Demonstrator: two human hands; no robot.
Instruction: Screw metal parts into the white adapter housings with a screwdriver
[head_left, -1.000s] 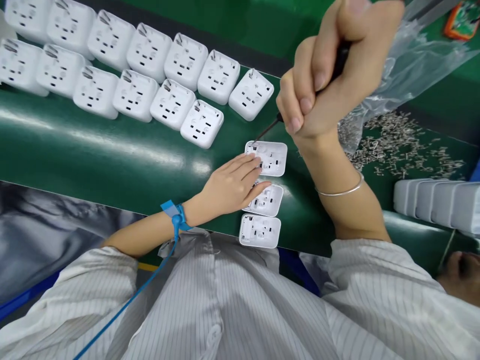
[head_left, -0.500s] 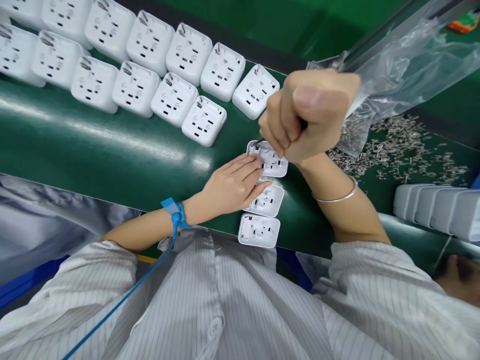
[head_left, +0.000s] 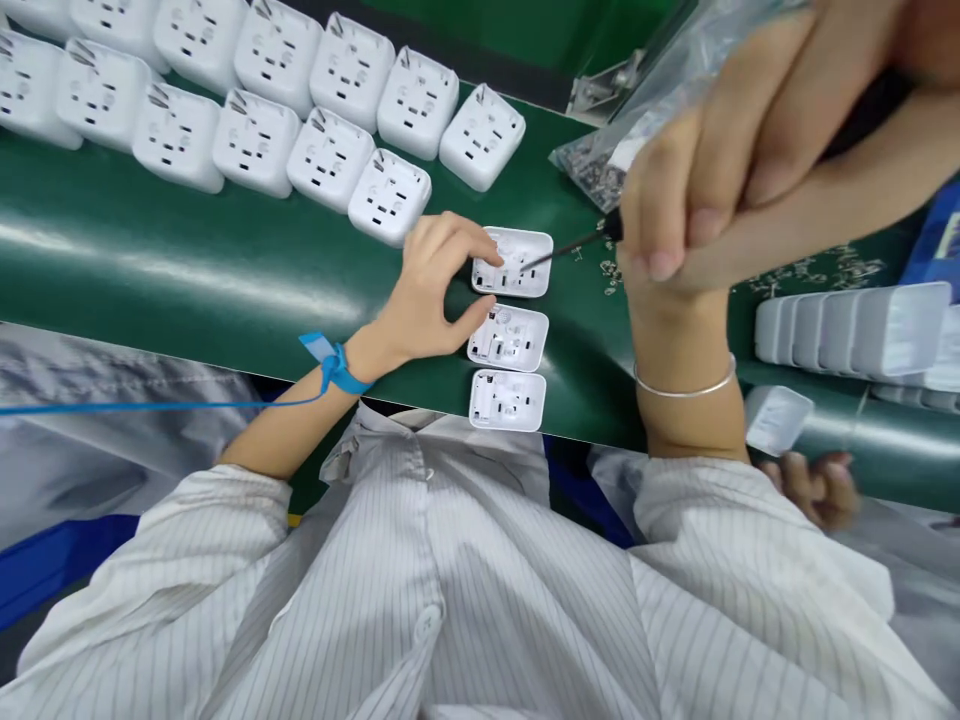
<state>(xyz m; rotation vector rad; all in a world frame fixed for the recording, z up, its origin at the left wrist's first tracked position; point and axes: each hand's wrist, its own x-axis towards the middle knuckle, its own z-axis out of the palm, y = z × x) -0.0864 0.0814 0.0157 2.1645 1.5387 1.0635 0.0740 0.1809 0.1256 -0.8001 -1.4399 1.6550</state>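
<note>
Three white plastic socket covers lie in a column, inner side up: a far cover (head_left: pixel 532 285), a middle cover (head_left: pixel 529 345) and a near cover (head_left: pixel 517 410). My left hand (head_left: pixel 424 285) is open, index fingertip on the far cover's left part. Its thumb is spread away towards the gap above the middle cover. My right hand (head_left: pixel 720 200) is raised close to the camera, closed around a black-handled screwdriver (head_left: pixel 570 245). The thin shaft slants down left, its tip over the far cover. Most of the handle is hidden by my fingers.
Two rows of white socket units (head_left: pixel 326 160) stand at the back left. A clear plastic bag (head_left: pixel 600 165) of small metal parts lies behind my right hand, with loose metal parts (head_left: pixel 802 268) nearby. White casings (head_left: pixel 795 330) are stacked right; another person's hand (head_left: pixel 817 490) rests below.
My right hand has risen and moved right, closer to the camera, with the screwdriver. My left hand has slid back from over the covers, its thumb and index finger now spread. The view has shifted.
</note>
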